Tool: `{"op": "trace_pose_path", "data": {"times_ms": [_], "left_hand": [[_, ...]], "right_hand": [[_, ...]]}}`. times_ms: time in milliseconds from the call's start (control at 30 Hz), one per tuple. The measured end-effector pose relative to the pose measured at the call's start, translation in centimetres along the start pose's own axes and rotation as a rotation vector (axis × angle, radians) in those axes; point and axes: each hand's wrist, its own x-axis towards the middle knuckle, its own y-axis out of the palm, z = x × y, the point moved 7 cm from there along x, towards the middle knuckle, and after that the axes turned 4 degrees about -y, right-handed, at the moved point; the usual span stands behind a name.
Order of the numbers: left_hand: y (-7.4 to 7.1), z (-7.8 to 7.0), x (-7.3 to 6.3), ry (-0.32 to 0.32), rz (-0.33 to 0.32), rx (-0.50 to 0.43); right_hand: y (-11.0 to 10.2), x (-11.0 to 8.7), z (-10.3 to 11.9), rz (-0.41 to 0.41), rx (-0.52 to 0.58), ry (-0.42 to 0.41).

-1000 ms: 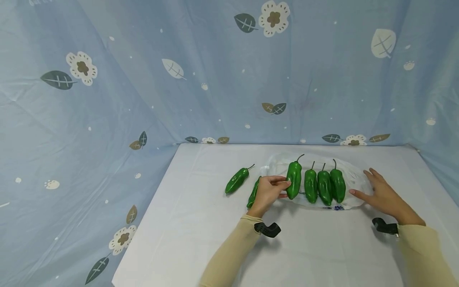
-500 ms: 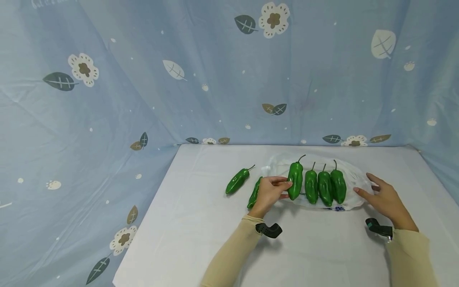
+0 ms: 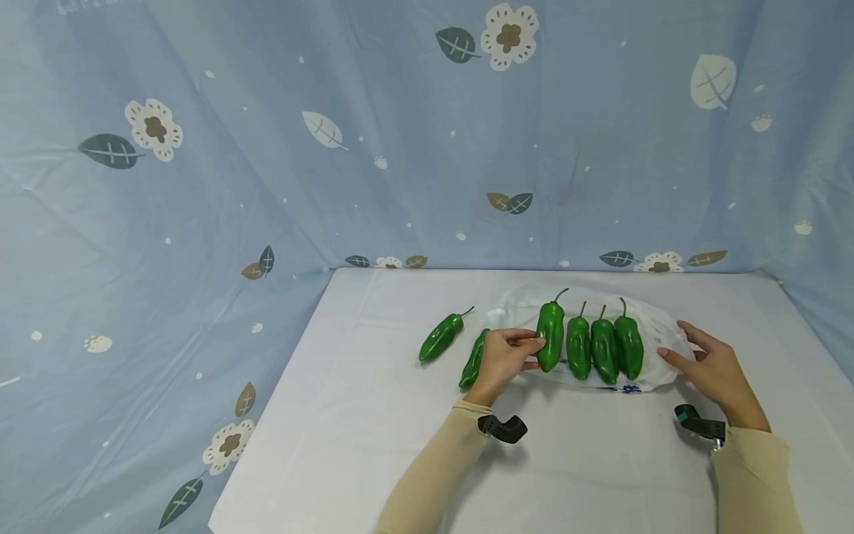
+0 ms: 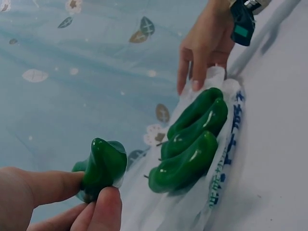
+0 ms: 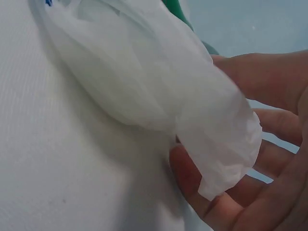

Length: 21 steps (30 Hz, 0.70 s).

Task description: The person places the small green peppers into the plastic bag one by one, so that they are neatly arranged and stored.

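My left hand (image 3: pixel 502 361) pinches a green pepper (image 3: pixel 550 337) by its side, over the left part of a white plastic bag (image 3: pixel 650 315). Seen from the left wrist, thumb and fingers grip that pepper (image 4: pixel 107 166) apart from the others. Three more green peppers (image 3: pixel 604 351) lie side by side on the bag, stems pointing away. At the bag's right end is my right hand (image 3: pixel 717 371), its fingers curled around the crumpled edge. The right wrist view shows the bag (image 5: pixel 216 130) between thumb and fingers.
Left of the bag, a green pepper (image 3: pixel 442 337) lies on the white table (image 3: pixel 333 445). Another pepper (image 3: pixel 472 363) is partly hidden behind my left hand. A blue patterned cloth (image 3: pixel 400 133) hangs behind the table. Blue print (image 4: pixel 236 110) marks the bag's near edge.
My right hand has turned and shifted slightly at the bag's right end, its forearm swinging left and its fingers drawing in. The left hand and its pepper have edged a little to the right.
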Motion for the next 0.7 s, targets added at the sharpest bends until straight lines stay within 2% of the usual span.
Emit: {"op": "trace_pose_path", "data": {"times_ms": [433, 700], "left_hand": [[0.17, -0.25, 0.09, 0.003, -0.018, 0.005], [0.46, -0.06, 0.45, -0.002, -0.042, -0.012]], "right_hand": [[-0.05, 0.11, -0.04, 0.016, 0.065, 0.011], [-0.01, 0.06, -0.12, 0.021, 0.067, 0.004]]}}
